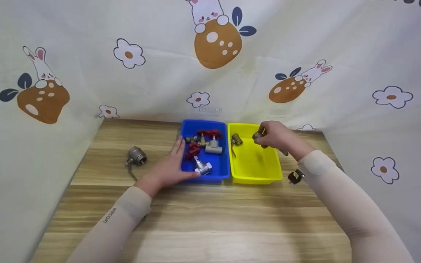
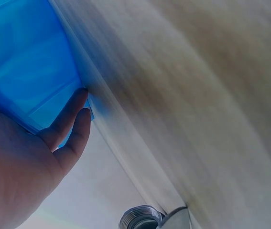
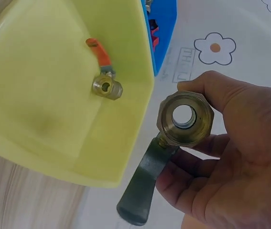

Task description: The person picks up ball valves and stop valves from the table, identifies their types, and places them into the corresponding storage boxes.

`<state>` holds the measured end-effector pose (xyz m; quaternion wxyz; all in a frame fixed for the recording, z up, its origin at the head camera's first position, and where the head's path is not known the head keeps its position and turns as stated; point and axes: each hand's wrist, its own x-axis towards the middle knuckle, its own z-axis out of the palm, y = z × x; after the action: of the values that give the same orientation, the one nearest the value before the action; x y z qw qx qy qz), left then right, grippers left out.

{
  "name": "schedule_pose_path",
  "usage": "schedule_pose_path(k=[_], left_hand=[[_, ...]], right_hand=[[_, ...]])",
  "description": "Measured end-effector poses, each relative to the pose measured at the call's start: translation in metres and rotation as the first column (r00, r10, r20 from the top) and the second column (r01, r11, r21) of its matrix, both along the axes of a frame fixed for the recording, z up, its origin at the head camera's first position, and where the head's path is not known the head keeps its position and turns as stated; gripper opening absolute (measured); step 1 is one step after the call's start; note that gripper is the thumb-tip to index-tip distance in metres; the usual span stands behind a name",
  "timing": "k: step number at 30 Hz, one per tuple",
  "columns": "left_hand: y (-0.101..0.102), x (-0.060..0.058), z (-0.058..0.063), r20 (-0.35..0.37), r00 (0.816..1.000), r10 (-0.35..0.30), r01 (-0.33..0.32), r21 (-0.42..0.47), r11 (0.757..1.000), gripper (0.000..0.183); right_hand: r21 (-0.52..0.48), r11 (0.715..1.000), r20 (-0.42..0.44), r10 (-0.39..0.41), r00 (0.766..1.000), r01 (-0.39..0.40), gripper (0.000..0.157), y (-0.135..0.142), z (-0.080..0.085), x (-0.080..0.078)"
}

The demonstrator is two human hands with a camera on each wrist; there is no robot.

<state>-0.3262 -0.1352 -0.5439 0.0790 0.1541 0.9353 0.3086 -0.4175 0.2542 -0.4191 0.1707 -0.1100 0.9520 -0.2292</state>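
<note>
My right hand grips a brass ball valve with a dark green lever, raised over the right side of the yellow bin. In the right wrist view the valve's round bore faces the camera. A smaller brass ball valve with an orange-red lever lies inside that bin. My left hand rests against the left side of the blue bin, its fingers along the outer wall and the thumb at the front rim. Several valves with red handwheels lie in the blue bin, including a silver one and a pale grey one.
A large metal ball valve with a long lever stands on the wooden table, left of the blue bin. A small black-handled part lies right of the yellow bin, partly behind the right sleeve. Printed cloth hangs behind both bins.
</note>
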Motion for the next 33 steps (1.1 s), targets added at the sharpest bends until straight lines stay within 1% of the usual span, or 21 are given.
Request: schedule_pose_path(k=[3,6,13,21,29,33], left_hand=[[0.000,0.000,0.001,-0.005,1.000,-0.003,0.003,0.004,1.000,0.138],[0.000,0.000,0.001,-0.013,1.000,-0.008,0.008,0.011,1.000,0.137],[0.000,0.000,0.000,-0.002,1.000,-0.005,0.005,0.013,1.000,0.138],[0.000,0.000,-0.002,0.000,1.000,0.003,-0.003,0.007,1.000,0.138],[0.000,-0.001,-0.002,-0.004,1.000,0.007,-0.007,0.006,1.000,0.139],[0.000,-0.001,-0.002,-0.009,1.000,0.004,-0.004,0.000,1.000,0.138]], right_hand=[[0.011,0.999,-0.021,0.053,0.998,-0.053,0.033,-0.005,0.000,-0.001],[0.023,0.996,-0.041,0.085,0.996,-0.084,0.033,-0.009,0.000,-0.001],[0.010,0.995,-0.060,0.098,0.993,-0.098,0.033,-0.016,-0.002,-0.006],[0.014,0.997,-0.021,0.070,0.997,-0.070,0.031,-0.021,-0.006,-0.016],[-0.051,0.999,0.031,-0.007,1.000,0.009,0.033,-0.022,-0.013,-0.029],[-0.080,0.996,0.041,-0.031,0.999,0.035,0.032,-0.021,-0.016,-0.035]])
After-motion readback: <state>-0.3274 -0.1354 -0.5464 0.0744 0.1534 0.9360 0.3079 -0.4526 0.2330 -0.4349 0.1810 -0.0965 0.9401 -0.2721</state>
